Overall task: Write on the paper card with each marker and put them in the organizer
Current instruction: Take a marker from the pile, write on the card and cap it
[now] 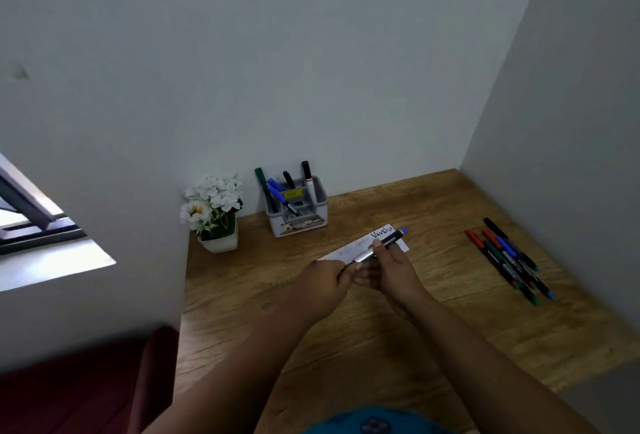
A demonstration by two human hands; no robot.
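- While both hands meet above the desk (381,347), one marker (381,245) spans them: left hand (323,286) fingers pinch its rear end, right hand (394,272) fingers curl round the barrel.
- One paper card (349,250) lies just behind (three written words, two faint).
- Five markers stand in one organizer (297,206).
- About six loose markers (509,257) lie far right.
- One flower pot (216,215) sits left.

Materials, finish.
Grained matt brown wooden desk (346,329); white paper card (341,252); smooth grey plastic organizer (320,201); glossy black-and-silver marker (381,246).
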